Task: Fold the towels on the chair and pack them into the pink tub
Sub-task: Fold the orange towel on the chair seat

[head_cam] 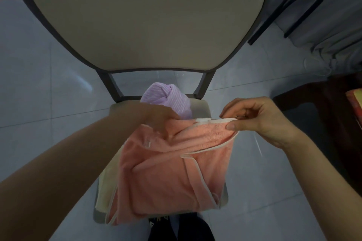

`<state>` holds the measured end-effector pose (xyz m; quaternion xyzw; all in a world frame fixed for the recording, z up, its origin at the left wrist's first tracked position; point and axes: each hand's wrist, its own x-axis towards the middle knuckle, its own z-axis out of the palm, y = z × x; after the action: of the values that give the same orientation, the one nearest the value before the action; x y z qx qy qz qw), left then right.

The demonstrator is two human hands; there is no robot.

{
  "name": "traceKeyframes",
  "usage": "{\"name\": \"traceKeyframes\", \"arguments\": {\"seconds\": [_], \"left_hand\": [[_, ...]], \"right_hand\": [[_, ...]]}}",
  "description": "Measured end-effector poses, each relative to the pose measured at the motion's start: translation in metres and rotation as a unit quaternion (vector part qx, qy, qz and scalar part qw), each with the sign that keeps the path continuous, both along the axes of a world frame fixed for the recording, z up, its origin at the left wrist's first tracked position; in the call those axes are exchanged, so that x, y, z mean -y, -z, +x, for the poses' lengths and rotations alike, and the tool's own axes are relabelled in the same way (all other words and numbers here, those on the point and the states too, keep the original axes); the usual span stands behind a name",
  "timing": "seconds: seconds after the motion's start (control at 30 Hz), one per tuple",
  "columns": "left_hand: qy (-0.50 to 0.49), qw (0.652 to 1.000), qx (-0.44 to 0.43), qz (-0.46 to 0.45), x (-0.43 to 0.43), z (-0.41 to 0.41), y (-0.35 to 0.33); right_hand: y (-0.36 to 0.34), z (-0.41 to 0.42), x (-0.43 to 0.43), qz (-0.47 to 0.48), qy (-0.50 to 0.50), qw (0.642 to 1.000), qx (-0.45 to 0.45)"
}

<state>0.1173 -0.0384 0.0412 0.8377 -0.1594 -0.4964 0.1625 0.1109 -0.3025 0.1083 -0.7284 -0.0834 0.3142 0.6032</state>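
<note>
A salmon-pink towel [166,178] with pale edging hangs over the seat of a beige chair [145,25]. My right hand [254,119] pinches its upper right corner between thumb and fingers. My left hand [156,117] is blurred and grips the towel's upper left part. Behind the pink towel a crumpled lilac striped towel [168,98] lies at the back of the seat. A pale yellow towel [105,188] peeks out under the pink one on the left. The pink tub is not in view.
The chair stands on a grey tiled floor [49,84]. A dark wooden piece of furniture [333,123] is at the right edge. Black metal legs [274,19] and hanging pale cloth [337,35] are at the upper right.
</note>
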Motion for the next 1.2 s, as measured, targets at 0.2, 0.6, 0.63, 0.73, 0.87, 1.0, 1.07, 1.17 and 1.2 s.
{"name": "traceKeyframes", "arguments": {"seconds": [0.2, 0.6, 0.63, 0.73, 0.87, 1.0, 1.07, 1.17, 1.2], "left_hand": [[-0.018, 0.942, 0.321, 0.095, -0.068, -0.016, 0.036], [-0.420, 0.905, 0.070, -0.004, -0.078, -0.051, 0.073], [-0.441, 0.897, 0.037, -0.019, -0.082, -0.047, 0.071], [-0.479, 0.874, -0.041, -0.070, -0.098, -0.040, 0.062], [-0.494, 0.844, -0.096, -0.185, -0.108, -0.029, 0.047], [-0.545, 0.797, 0.022, -0.261, -0.099, -0.012, 0.064], [-0.538, 0.811, 0.045, -0.225, -0.092, -0.006, 0.080], [-0.473, 0.861, -0.032, -0.185, -0.082, -0.005, 0.089], [-0.469, 0.863, -0.040, -0.183, -0.080, -0.005, 0.091]], "right_hand": [[0.053, 0.008, 0.005, -0.217, 0.093, 0.970, 0.061], [0.094, -0.009, 0.012, -0.260, 0.093, 0.958, 0.073], [0.093, -0.008, 0.011, -0.260, 0.093, 0.958, 0.073], [0.092, -0.005, 0.010, -0.267, 0.093, 0.957, 0.070], [0.093, -0.002, 0.009, -0.277, 0.085, 0.955, 0.064], [0.096, -0.002, 0.010, -0.282, 0.082, 0.954, 0.059], [0.099, -0.001, 0.012, -0.274, 0.094, 0.955, 0.060], [0.104, 0.002, 0.015, -0.264, 0.123, 0.956, 0.030], [0.105, 0.004, 0.017, -0.264, 0.133, 0.955, 0.010]]}}
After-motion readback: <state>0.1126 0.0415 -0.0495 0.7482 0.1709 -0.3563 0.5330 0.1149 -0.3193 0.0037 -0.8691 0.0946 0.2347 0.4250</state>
